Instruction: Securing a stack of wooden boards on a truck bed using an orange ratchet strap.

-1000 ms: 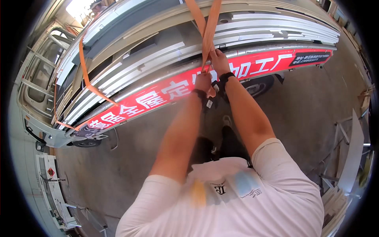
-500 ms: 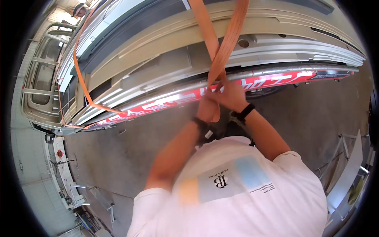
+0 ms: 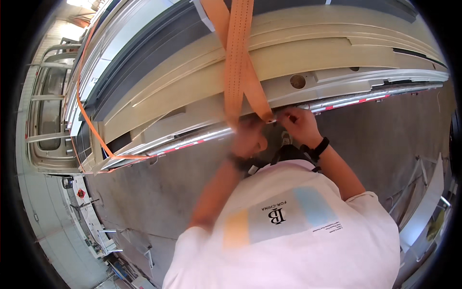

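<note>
— Down at the truck bed's edge, both hands work where the orange ratchet strap (image 3: 239, 62) comes off the load. Why does it hang just there?

— It runs over the stacked cream and grey panels (image 3: 269, 58) and drops to the silver side rail (image 3: 202, 137), the nearest hard edge to tie against. Two runs of webbing cross above the hands and meet at the rail, so the stack is pressed down from both sides.

— And the hands?

— The right hand (image 3: 301, 124), with a black band at the wrist, has its fingers pinched on the strap's lower end right at the rail. The left hand (image 3: 249, 139) is blurred; it sits just below the webbing, seemingly curled around it, though I cannot tell how firmly it grips.

— Why so close together?

— My guess is that one steadies the end while the other manages the slack. Whether a hook or buckle is there, the blur hides.

— Anything else tied down?

— A second orange strap (image 3: 89, 125) loops over the same load further along to the left, reaching the bed's edge by the red-and-white marker strip (image 3: 185, 147). Below lies grey concrete floor (image 3: 159, 192), with metal frames (image 3: 418, 192) leaning at the right.
</note>
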A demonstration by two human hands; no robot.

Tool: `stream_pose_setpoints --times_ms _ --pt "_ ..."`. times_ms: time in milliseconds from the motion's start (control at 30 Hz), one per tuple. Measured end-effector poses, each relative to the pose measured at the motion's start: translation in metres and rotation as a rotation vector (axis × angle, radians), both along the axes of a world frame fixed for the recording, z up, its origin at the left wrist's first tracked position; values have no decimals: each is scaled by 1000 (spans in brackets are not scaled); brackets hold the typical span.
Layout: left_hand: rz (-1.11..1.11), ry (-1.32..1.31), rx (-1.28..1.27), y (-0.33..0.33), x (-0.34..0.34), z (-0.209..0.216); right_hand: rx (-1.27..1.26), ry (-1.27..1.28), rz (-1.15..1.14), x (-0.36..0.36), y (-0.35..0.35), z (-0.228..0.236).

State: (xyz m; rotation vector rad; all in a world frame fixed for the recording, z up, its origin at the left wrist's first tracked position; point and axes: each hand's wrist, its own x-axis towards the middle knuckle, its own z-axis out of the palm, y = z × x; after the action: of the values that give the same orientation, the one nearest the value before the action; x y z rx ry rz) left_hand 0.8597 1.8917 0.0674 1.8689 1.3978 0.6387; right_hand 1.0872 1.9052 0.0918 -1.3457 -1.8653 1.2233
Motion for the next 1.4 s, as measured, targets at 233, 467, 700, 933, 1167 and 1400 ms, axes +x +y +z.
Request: stream_pose_setpoints --times_ms 233,467,700,933,1167,1400 --pt "-189 170 267 17 -2 12 0 65 -15 -10 18 -54" --pt "57 -201 -414 12 -4 0 -212 388 178 -28 20 -42" --pt "-34 -108 -276 14 2 26 -128 60 -107 -34 12 -45" --pt "61 -327 -548 -7 -7 102 -201 318 -276 -38 -4 -71" --pt "-166 518 -105 -33 -69 133 -505 1643 -438 -65 -38 -97" --pt "-268 579 74 -36 -59 133 -435 1548 -440 -60 -41 -85"
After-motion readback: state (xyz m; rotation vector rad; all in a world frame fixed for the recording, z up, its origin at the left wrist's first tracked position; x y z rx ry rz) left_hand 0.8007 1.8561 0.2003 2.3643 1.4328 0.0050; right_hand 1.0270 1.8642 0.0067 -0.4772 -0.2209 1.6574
